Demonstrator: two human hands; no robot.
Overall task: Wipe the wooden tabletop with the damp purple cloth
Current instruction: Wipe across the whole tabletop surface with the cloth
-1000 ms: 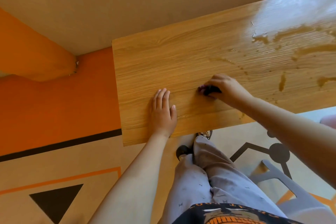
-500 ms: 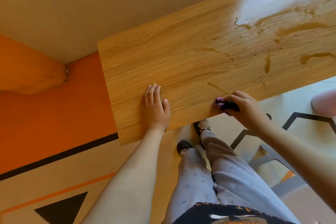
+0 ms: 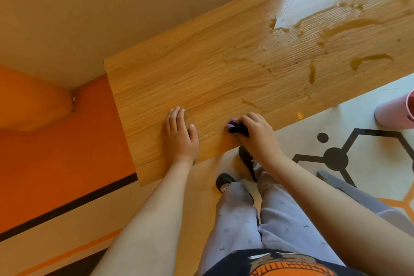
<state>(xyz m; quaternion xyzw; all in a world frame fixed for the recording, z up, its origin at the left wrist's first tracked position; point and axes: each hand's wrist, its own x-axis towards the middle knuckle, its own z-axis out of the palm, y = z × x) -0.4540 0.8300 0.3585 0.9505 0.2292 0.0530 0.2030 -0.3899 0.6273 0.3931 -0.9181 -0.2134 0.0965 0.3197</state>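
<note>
Head view, looking down over the counter (image 3: 201, 69), a wood-grain top running diagonally from lower left to upper right.

Left hand (image 3: 180, 135): lay flat, palm down, fingers extended and together, resting on the counter near its front edge. It gripped nothing.

Right hand (image 3: 257, 132): curled closed around the purple cloth (image 3: 235, 126), pressing it against the counter just inside the front edge. The cloth was bunched small; only a lilac tip and a darker fold showed past the fingers, the rest hidden under the hand. Cloth sat just to the right of the left hand, not touching it.

Surface: wet streaks and droplets (image 3: 336, 29) lay across the right portion of the counter, well apart from the cloth, with a glossy sheen at the far right end. A short faint streak (image 3: 251, 103) lay near the cloth, above the right hand. The wood around the left hand looked dry.

Below the counter edge: the person's pale trousers (image 3: 257, 219) and dark shoes (image 3: 246, 159) over a patterned floor (image 3: 67, 163) in orange, beige and black. A pink object (image 3: 394, 114) stood on the floor at the right border, partly cut off.
</note>
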